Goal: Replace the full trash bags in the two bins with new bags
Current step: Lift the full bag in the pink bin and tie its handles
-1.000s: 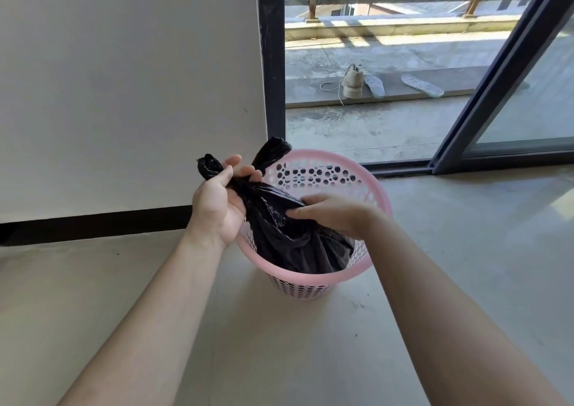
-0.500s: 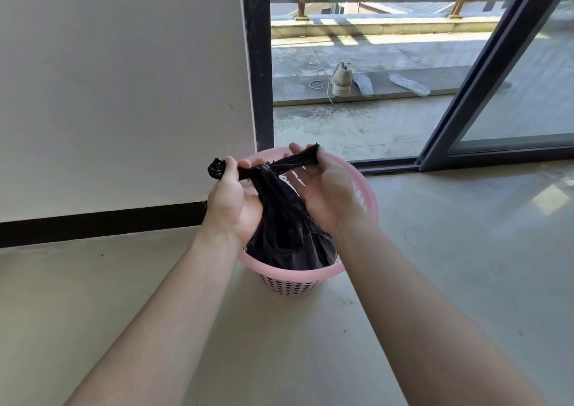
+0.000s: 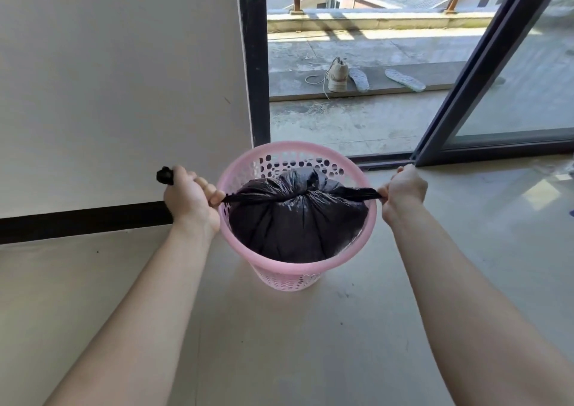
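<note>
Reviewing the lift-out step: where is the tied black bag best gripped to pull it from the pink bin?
Probably at the knot on top of the black bag, coming from straight above: the bag fills the pink bin, whose rim rings its sides.

Bin: pink plastic, perforated wall, smooth rim, faint sheen. Bag: thin black plastic film, glossy, creased, twisted into tight strands at knot. Floor: smooth beige, matt, scuffed. Wall: matt, plain. Door frame: dark metal, worn paint.
</note>
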`<state>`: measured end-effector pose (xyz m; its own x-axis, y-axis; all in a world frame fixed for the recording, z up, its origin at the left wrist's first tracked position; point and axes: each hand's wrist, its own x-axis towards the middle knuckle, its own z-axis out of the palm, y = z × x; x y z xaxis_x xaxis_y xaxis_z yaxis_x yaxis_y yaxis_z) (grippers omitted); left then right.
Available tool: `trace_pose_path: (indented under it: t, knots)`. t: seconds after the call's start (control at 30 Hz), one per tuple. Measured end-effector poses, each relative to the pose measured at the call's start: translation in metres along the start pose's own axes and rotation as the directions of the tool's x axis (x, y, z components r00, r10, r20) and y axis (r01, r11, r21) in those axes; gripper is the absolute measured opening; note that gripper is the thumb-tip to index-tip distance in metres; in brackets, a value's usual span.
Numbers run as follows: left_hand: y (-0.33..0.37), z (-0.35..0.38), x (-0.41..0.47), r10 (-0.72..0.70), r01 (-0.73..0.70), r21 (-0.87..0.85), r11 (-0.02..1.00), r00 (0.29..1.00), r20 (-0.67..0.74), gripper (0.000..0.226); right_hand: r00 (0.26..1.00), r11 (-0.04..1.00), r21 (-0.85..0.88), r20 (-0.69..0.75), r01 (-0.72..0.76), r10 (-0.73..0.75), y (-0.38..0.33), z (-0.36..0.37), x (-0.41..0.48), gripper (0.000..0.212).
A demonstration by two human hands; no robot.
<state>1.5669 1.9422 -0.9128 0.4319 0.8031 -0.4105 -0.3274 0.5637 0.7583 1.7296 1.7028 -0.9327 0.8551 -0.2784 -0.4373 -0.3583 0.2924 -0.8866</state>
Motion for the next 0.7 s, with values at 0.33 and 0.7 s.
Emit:
trace_pose_path:
  t: [0.33, 0.7]
  knots:
    - [0.001, 0.034, -0.030, 0.080, -0.188, 0.210, 0.960, 0.896, 0.437, 0.024, 0.789, 0.965, 0.257, 0.582, 0.051, -0.196, -0.034, 0.045, -0.067, 0.010]
    - [-0.009, 0.016, -0.016, 0.118, -0.428, 0.751, 0.503, 0.894, 0.432, 0.039, 0.778, 0.190, -0.761, 0.628, 0.620, -0.023, -0.009, 0.038, -0.055, 0.084]
